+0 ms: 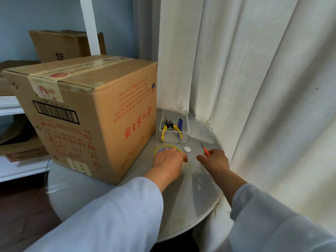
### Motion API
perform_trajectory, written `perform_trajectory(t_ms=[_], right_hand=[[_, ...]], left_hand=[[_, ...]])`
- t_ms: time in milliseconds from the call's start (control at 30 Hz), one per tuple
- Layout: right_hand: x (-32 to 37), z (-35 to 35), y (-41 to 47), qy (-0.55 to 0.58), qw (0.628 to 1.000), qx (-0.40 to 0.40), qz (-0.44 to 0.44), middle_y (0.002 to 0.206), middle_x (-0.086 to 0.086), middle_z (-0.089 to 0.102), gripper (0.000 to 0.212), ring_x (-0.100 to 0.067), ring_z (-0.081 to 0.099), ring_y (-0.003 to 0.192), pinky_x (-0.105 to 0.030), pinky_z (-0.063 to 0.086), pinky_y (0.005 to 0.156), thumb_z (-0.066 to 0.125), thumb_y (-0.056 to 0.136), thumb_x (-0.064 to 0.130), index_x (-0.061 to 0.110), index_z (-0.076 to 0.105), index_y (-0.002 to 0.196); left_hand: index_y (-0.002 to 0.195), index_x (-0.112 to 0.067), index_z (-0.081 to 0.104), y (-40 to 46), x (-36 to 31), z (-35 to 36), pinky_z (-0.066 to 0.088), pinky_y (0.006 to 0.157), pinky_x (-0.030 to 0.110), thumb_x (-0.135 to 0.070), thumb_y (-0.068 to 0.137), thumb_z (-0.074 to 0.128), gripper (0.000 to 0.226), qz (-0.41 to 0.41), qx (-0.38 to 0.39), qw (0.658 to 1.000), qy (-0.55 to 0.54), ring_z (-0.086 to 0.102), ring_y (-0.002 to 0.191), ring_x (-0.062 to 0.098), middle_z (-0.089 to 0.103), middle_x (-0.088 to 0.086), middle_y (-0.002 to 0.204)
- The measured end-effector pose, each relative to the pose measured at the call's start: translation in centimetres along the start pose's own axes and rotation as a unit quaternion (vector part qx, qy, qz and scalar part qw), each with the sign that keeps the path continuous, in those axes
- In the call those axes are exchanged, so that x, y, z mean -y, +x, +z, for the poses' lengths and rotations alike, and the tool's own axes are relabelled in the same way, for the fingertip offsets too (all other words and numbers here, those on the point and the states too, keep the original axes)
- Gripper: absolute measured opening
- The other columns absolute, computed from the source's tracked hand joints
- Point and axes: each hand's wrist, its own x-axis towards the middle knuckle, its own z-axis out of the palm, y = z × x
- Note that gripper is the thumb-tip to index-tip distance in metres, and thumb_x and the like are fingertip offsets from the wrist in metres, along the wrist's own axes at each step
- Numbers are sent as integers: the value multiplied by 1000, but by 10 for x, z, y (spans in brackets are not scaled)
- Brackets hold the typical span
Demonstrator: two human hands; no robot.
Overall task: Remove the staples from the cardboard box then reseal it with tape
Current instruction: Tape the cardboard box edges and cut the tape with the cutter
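White curtains [254,88] hang at the right and far side. The cardboard box [87,113], its top taped shut, stands on the left of the round glass-topped desk [181,200]. Right of the box sits a clear plastic container [174,126] holding yellow-handled pliers [171,128]. Near it, the left hand [168,160] rests on the yellow tape roll [165,148], grip loosely curved over it. The right hand [214,160] has its grip clamped on an orange craft knife [205,150].

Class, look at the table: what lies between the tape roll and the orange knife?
In the head view, a small silver disc lies between the tape roll and the orange knife on the table.
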Motion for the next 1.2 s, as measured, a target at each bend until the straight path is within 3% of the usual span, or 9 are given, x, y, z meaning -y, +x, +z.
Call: perform_trajectory(t_ms=[67,200,267,367,500,733,800,1000,1200], right_hand=[[1,-1,0,-18,1000,18,-1,98,-11,59,24,-29,59,91,-40,51,84,62,86,26,10,53,102],[1,8,-3,-62,994,86,-18,80,-13,59,15,-29,56,75,-39,52,73,55,92,20,9,65,91],[2,13,-5,-108,989,93,-36,85,-12,63,14,-28,58,79,-34,50,73,58,91,22,11,67,95],[4,15,-7,-155,984,81,-42,107,-12,66,20,-29,61,98,-33,50,85,64,86,26,18,66,105],[7,3,-7,-189,977,89,-45,111,-9,63,25,-27,59,104,-39,50,94,65,88,22,19,65,112],[10,-2,-5,-155,977,138,-50,81,-6,64,13,-20,58,75,-27,48,67,67,81,17,11,71,93],[11,0,-5,-136,976,150,-78,86,-8,67,18,-22,62,82,-30,49,72,69,79,21,13,71,95],[8,10,-2,-206,970,44,-117,104,-6,67,26,-25,63,96,-32,51,78,66,86,34,17,68,105],[8,10,-11,-229,962,16,-146,114,-8,62,22,-27,60,104,-36,50,85,60,90,26,17,65,110]], left_hand=[[134,-34,49,-2,1,1,39,96,34,-12,96,49,43,14,0,1000,9,42,127,27,46,6,133],[129,-25,52,-10,-3,-4,43,82,36,-15,98,47,33,49,-37,997,56,52,113,30,44,9,124],[119,-18,57,-10,-3,-6,43,77,35,-14,96,48,25,65,-67,994,53,54,106,29,44,9,125],[124,-25,59,-7,4,-4,43,88,34,-13,92,56,35,104,-61,991,60,48,119,27,32,3,146],[133,-29,53,-3,5,-9,41,95,33,-15,95,54,40,88,-19,996,27,45,127,23,38,-2,145],[135,-27,51,1,1,-10,43,91,36,-12,95,51,42,93,4,994,58,48,122,27,40,3,141],[134,-28,51,1,0,-12,44,89,37,-13,95,52,42,92,10,994,56,50,120,27,41,3,139],[132,-28,53,0,-1,-13,45,91,37,-14,93,54,42,84,10,996,29,49,121,27,44,2,137],[139,-13,42,2,-12,-18,44,90,38,-19,92,59,50,-3,-9,1000,17,51,121,33,54,13,130]])
